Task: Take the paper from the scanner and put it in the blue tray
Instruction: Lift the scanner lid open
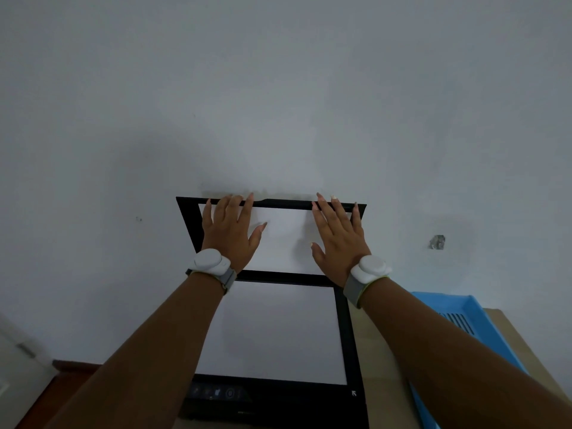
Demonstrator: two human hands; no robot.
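A black flatbed scanner (346, 345) stands in front of me with its lid (185, 218) raised upright against the wall. A white sheet of paper (272, 332) lies flat on the scanner bed. My left hand (229, 230) and my right hand (337, 236) rest flat on the white inner face of the lid, fingers spread, fingertips at its top edge. Neither hand holds anything. The blue tray (476, 317) sits to the right of the scanner, partly hidden by my right forearm.
A pale wall (278, 88) rises directly behind the scanner. The scanner and tray rest on a tan surface (380, 366). A small hole marks the wall (437, 242) at the right. Brown floor (68, 376) shows at the lower left.
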